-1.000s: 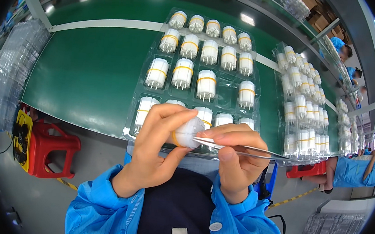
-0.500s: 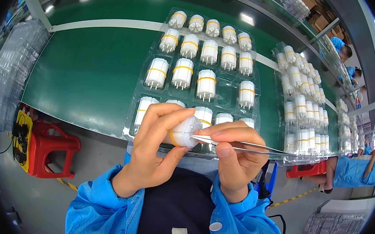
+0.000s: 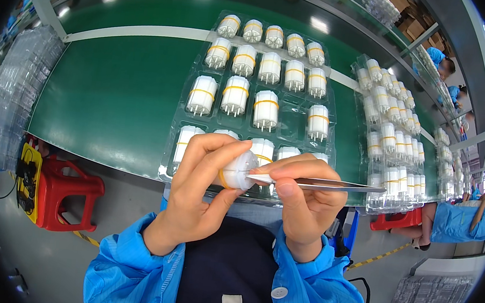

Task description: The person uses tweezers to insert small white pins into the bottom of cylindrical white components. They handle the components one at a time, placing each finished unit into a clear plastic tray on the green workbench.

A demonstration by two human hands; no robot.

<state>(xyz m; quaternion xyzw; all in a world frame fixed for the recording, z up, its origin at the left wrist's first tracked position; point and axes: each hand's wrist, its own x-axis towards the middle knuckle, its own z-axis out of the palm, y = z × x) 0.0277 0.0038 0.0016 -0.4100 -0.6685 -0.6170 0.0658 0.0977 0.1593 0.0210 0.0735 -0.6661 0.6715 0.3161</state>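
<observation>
Close in front of me, my left hand (image 3: 196,188) is closed around a white cylindrical plug-like part (image 3: 235,170) with a yellow band, its end face turned to the right. My right hand (image 3: 312,207) pinches metal tweezers (image 3: 340,186) between thumb and fingers. The tweezer tips meet the part's end face; exactly what they touch there is too small to tell. Just beyond my hands lies a clear plastic tray (image 3: 293,121) with rows of similar white, pronged parts, most showing a yellow band. One pocket in its nearer half holds no part.
The tray rests on a green work surface (image 3: 104,87). Another filled tray (image 3: 377,114) stands to the right, and stacked clear trays (image 3: 20,91) rise at the left. A red stool (image 3: 68,194) is below the table's left side. A co-worker in blue (image 3: 461,220) sits far right.
The tweezers have turned in my right hand: their two arms, seen apart before, now look nearly overlapped, the back end slightly higher. My left hand and the part have barely moved.
</observation>
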